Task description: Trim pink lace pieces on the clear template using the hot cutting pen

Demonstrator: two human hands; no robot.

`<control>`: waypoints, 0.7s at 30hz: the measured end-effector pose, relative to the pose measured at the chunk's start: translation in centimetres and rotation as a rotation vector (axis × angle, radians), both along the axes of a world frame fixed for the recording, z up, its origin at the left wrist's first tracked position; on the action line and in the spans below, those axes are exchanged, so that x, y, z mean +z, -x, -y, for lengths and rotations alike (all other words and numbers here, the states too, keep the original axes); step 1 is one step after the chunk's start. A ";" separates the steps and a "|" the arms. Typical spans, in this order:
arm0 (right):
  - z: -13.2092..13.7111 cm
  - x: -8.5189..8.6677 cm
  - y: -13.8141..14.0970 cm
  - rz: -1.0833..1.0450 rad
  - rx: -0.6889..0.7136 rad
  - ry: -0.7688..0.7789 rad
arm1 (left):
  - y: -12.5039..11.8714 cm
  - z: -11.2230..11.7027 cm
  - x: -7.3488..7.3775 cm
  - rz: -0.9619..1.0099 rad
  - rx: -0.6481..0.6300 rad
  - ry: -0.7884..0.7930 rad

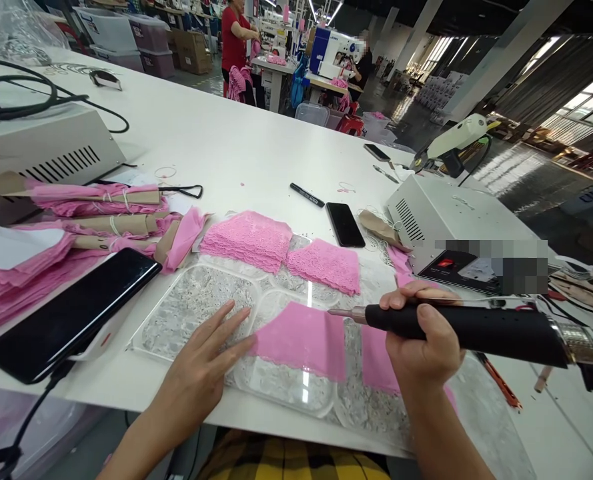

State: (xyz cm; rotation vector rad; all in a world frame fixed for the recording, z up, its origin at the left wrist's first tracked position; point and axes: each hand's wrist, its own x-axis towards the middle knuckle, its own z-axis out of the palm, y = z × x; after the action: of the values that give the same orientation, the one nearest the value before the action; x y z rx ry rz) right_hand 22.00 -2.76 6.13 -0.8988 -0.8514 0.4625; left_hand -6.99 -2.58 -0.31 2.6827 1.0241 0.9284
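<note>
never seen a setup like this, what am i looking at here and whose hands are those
There is no robot here: these are a person's own bare hands, seen by a camera worn on their head, looking forward and down. The right hand grips a black-handled tool, its metal tip at the upper edge of a pink cloth. The left hand is spread, fingertips near the cloth's left edge. Whether the tip touches the cloth is hard to tell. Beyond lie two pink stacks, a marker and a small phone; a larger phone is on the left.
</note>
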 end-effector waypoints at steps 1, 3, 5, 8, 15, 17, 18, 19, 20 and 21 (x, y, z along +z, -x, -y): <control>0.0 -0.1 0.0 -0.003 0.001 -0.001 | 0.0 0.0 0.0 -0.001 -0.001 -0.001; 0.0 -0.3 0.1 -0.010 0.006 -0.007 | 0.0 0.0 0.1 -0.004 -0.002 -0.004; -0.1 -0.5 0.2 -0.014 0.010 -0.006 | 0.0 0.0 0.1 0.000 -0.006 -0.008; -0.1 -0.5 0.3 -0.003 0.019 0.014 | 0.0 -0.1 0.0 0.012 -0.011 -0.014; 0.4 0.1 -0.8 -0.017 -0.020 -0.002 | 0.1 -0.3 -0.1 0.007 -0.019 -0.026; 0.6 0.1 -1.4 -0.013 -0.060 -0.001 | 0.1 -0.4 -0.2 0.005 -0.024 -0.030; 0.8 0.1 -1.7 -0.014 -0.074 0.003 | 0.1 -0.4 -0.3 0.002 -0.025 -0.030; 0.9 0.0 -1.9 -0.019 -0.083 0.007 | 0.1 -0.4 -0.3 -0.001 -0.025 -0.029; 1.0 0.0 -2.1 -0.027 -0.090 0.011 | 0.1 -0.4 -0.3 -0.002 -0.024 -0.028; 1.0 -0.1 -2.2 -0.037 -0.093 0.015 | 0.1 -0.4 -0.3 -0.005 -0.023 -0.025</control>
State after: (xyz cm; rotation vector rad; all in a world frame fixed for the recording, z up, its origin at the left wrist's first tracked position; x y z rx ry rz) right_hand 24.17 -3.76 6.05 -0.9367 -0.7701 0.4039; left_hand -7.08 -2.14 -0.60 2.7126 0.9866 0.9362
